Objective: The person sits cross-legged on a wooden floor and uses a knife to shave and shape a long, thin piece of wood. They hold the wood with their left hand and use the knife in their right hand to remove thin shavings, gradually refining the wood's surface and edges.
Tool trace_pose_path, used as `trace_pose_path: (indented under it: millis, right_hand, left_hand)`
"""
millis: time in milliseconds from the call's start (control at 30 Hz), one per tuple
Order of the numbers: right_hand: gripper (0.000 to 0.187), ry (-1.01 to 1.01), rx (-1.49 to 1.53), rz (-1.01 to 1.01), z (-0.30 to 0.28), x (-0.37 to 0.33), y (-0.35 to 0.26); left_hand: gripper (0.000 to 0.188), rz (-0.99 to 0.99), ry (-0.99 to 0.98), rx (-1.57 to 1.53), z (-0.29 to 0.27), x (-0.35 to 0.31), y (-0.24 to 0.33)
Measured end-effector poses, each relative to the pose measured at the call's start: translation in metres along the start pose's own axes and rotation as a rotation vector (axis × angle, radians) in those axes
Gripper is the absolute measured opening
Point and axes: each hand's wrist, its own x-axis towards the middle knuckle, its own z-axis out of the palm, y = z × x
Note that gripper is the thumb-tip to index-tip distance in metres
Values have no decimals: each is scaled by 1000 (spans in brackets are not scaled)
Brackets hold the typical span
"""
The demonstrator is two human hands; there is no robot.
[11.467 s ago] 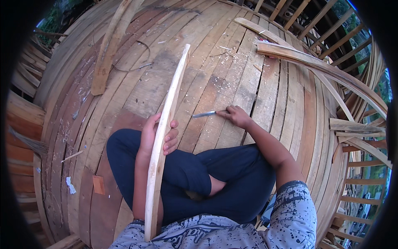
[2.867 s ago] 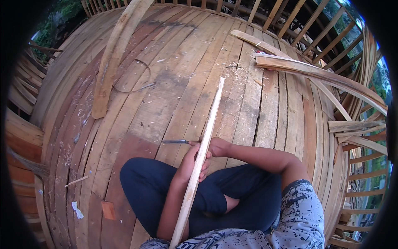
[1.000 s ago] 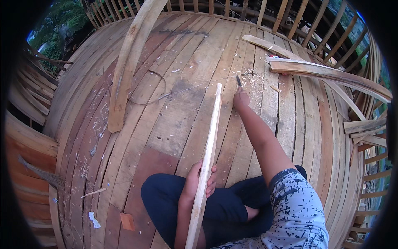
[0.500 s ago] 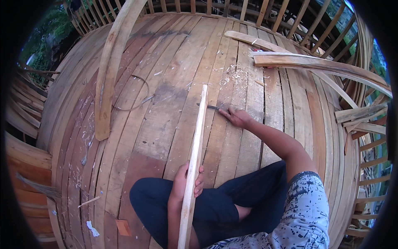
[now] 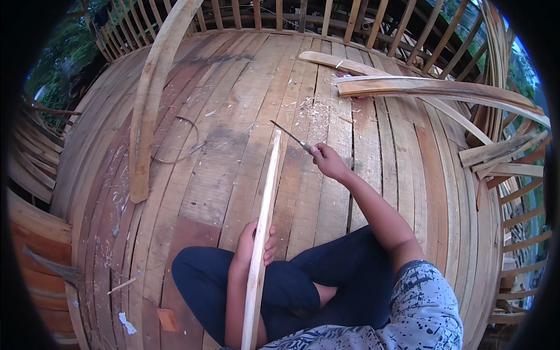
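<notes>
A long, pale wooden strip point(image 5: 264, 224) rises from my lap and tapers toward its far end. My left hand point(image 5: 257, 242) is wrapped round its lower half, thumb on one side and fingers on the other. Farther out, my right hand point(image 5: 328, 160) grips the handle of a knife point(image 5: 290, 134). The thin dark blade slants up and to the left, its point close to the strip's far tip. Whether blade and wood touch, I cannot tell. The knife's handle is mostly hidden inside my fist.
Wood shavings point(image 5: 318, 111) litter the plank floor point(image 5: 245, 157) ahead. A long curved board point(image 5: 149, 111) lies at the left, near a thin bent strip point(image 5: 195, 137). More boards point(image 5: 431, 87) are stacked at the right. A slatted railing point(image 5: 280, 14) closes off the far side.
The knife has swung from beside the strip, below its tip, up to the tip, its blade now pointing up-left in full view. My left hand keeps its hold; the view has shifted slightly.
</notes>
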Motion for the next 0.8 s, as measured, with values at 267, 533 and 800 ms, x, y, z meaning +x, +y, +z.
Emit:
trace_pose_path:
  millis: [267,533,800]
  right_hand:
    - [16,-76,28,-287,43,-59,-6]
    - [29,-201,-94,-157,29,-66,-16]
    - [60,-271,-258,77,49,-63,1]
  left_hand:
    - [45,-145,-124,-99,4,23,-18]
    - [46,-259,-48,-98,-3,47,-29]
    - [45,-350,22,-162,-8,62,-26]
